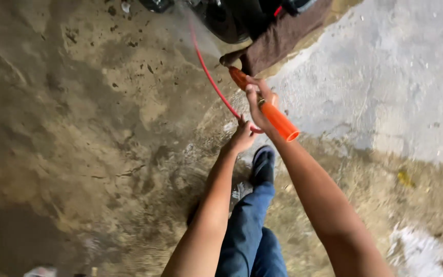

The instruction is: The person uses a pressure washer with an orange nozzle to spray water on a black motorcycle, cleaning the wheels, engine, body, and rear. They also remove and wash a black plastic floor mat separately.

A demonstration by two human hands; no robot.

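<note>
Two bare hands work a spray tool near the upper middle of the frame. Right hand (259, 102) is clenched around an orange spray gun (268, 110), its fingers wrapped over the barrel; the wide orange rear end sticks out toward the lower right of the hand, and the narrower front end points to the upper left. A fine mist of water (201, 38) fans out from that tip toward the top of the frame, where a dark vehicle part (229, 20) fills the top edge. Left hand (243, 137), just below and left of the right hand, grasps a thin red hose (208, 77), which curves from the hand up toward the top of the frame. A brown cloth (283, 36) hangs or lies at upper centre, just above the gun's tip. Below the hands, at lower centre, a blue-jeaned leg (249, 225) ends in a dark shoe (263, 164) on wet, muddy concrete ground (78, 128); paler, drier concrete (385, 77) covers the upper right.
</note>
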